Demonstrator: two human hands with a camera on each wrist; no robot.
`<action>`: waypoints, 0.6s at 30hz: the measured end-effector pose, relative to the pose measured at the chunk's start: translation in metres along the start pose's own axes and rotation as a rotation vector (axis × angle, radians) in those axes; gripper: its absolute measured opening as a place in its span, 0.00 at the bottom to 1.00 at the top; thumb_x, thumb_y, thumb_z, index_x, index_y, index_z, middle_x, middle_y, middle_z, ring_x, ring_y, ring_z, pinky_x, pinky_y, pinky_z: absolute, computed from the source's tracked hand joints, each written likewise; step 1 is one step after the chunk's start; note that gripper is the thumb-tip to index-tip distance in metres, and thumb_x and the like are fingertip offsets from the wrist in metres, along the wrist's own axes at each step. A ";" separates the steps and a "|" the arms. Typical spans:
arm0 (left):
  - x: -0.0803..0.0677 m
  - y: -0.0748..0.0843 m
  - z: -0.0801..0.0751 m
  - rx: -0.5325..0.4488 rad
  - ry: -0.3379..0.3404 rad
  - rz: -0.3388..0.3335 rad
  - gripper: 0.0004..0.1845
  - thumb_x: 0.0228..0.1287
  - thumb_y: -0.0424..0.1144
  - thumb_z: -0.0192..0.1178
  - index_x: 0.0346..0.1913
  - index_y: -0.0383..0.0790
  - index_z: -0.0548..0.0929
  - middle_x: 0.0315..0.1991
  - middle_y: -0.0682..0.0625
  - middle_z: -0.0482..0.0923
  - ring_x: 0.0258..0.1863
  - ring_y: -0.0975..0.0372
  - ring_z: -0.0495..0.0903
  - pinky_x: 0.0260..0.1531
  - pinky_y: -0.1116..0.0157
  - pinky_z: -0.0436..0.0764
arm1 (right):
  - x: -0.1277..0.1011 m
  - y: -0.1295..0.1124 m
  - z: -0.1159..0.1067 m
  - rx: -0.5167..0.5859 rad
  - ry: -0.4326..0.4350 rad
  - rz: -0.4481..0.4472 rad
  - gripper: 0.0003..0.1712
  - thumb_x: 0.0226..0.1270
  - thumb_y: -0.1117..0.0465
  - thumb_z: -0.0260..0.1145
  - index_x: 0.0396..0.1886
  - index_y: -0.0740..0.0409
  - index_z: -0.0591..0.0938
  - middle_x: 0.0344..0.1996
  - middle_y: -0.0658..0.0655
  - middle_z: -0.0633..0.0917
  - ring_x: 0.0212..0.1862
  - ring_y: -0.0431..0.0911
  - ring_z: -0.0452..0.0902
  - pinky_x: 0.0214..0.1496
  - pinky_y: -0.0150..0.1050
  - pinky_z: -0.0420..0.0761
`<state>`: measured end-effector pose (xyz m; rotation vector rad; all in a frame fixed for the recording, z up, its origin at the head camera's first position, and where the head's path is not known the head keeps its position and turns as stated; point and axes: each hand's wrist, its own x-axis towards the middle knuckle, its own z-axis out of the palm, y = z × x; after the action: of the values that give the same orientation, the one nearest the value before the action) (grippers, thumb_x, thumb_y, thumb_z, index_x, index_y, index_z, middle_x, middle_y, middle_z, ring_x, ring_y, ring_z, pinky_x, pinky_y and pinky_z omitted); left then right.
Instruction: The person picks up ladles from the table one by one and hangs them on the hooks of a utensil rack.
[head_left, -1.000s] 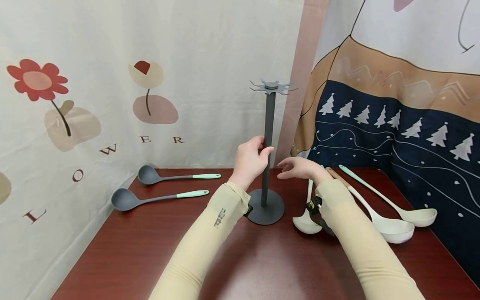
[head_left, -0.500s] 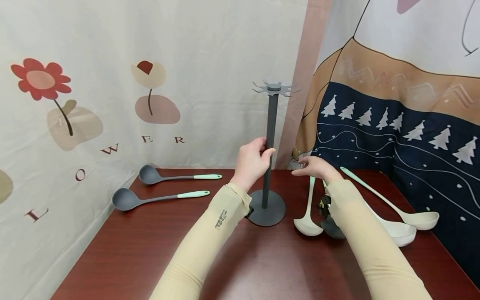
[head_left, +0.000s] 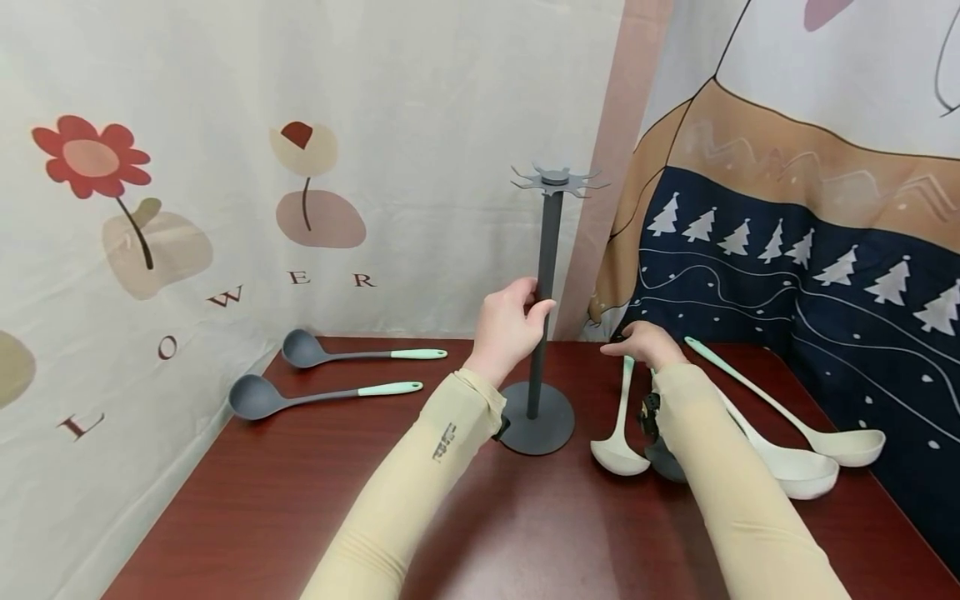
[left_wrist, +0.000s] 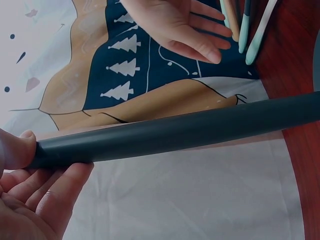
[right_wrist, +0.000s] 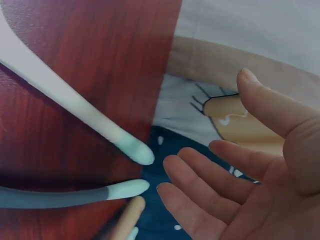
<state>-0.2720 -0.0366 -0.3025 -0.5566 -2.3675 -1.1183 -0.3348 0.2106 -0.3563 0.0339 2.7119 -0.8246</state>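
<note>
My left hand (head_left: 507,332) grips the dark grey post of an upright utensil stand (head_left: 550,242) with a round base and a ring of hooks on top. In the left wrist view, thumb and fingers curl round the post (left_wrist: 175,130). My right hand (head_left: 649,345) hovers over the mint handle end of a white ladle (head_left: 619,457), holding nothing. Its fingers are spread in the right wrist view, near the white ladle's handle (right_wrist: 95,117) and a grey utensil's handle (right_wrist: 65,197), apart from both. My right forearm partly covers the grey utensil (head_left: 664,463) in the head view.
Two grey ladles (head_left: 258,397) with mint handles lie at the left of the red-brown table (head_left: 315,517). To the right lie a large white ladle (head_left: 806,475) and another white ladle (head_left: 855,447) with a mint handle. Printed curtains (head_left: 435,167) hang behind the table.
My right hand has moved away from the post to the right and slightly down, over the white ladle's handle. The left hand keeps its hold on the post. The view has shifted slightly.
</note>
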 end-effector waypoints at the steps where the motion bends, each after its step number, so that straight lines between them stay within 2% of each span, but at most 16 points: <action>1: 0.000 0.000 0.000 -0.002 0.001 0.001 0.10 0.70 0.39 0.62 0.48 0.38 0.82 0.35 0.49 0.86 0.30 0.61 0.81 0.32 0.66 0.80 | 0.001 0.002 0.001 -0.003 0.006 0.009 0.45 0.68 0.47 0.65 0.69 0.76 0.63 0.64 0.75 0.68 0.55 0.62 0.73 0.56 0.53 0.76; 9: -0.001 0.001 0.000 -0.015 0.003 0.005 0.09 0.69 0.39 0.62 0.47 0.38 0.82 0.36 0.49 0.86 0.31 0.61 0.82 0.32 0.66 0.81 | 0.004 0.009 0.006 -0.034 0.023 0.057 0.34 0.67 0.47 0.65 0.55 0.75 0.73 0.44 0.69 0.78 0.44 0.58 0.74 0.47 0.47 0.77; 14: -0.002 0.000 0.000 -0.023 0.005 0.006 0.09 0.69 0.38 0.62 0.46 0.38 0.82 0.35 0.49 0.86 0.31 0.61 0.82 0.32 0.66 0.81 | 0.001 0.007 0.008 -0.054 -0.001 0.094 0.36 0.68 0.46 0.65 0.56 0.78 0.72 0.44 0.72 0.80 0.48 0.61 0.76 0.49 0.49 0.77; 18: -0.002 0.000 0.000 -0.016 0.007 0.010 0.09 0.69 0.39 0.62 0.46 0.38 0.82 0.35 0.49 0.86 0.31 0.61 0.82 0.31 0.66 0.80 | -0.002 0.008 0.009 -0.078 0.003 0.127 0.35 0.66 0.44 0.66 0.52 0.75 0.76 0.41 0.70 0.81 0.45 0.60 0.77 0.46 0.49 0.77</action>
<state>-0.2704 -0.0369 -0.3033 -0.5683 -2.3492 -1.1338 -0.3296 0.2121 -0.3671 0.1878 2.7098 -0.6819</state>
